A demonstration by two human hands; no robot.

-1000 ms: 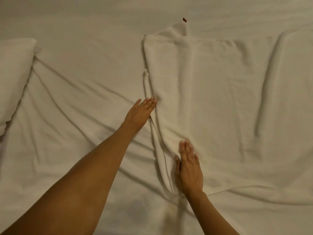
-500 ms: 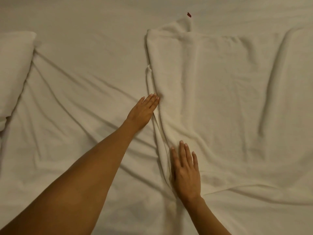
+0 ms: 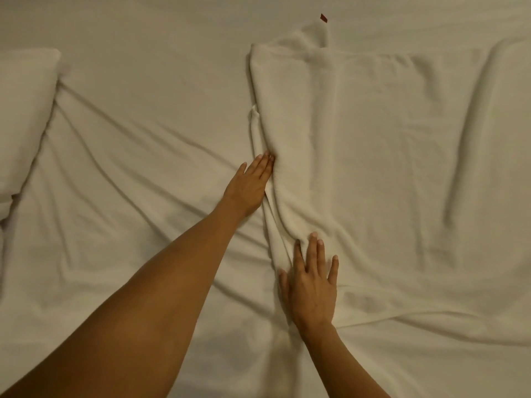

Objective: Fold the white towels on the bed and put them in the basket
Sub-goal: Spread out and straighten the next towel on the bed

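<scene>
A large white towel (image 3: 388,168) lies spread over the right half of the bed, its left edge doubled into a long fold. A small red tag (image 3: 323,18) sticks out at its far corner. My left hand (image 3: 250,186) lies flat with straight fingers against that folded left edge, about midway along it. My right hand (image 3: 311,285) presses flat on the near left part of the towel, fingers spread. No basket is in view.
The white bed sheet (image 3: 138,173) is creased in long diagonal wrinkles to the left of the towel. A white pillow (image 3: 23,110) lies at the left edge of the bed.
My right hand has spread its fingers and shifted slightly on the near part of the towel. My left hand stays flat against the folded edge.
</scene>
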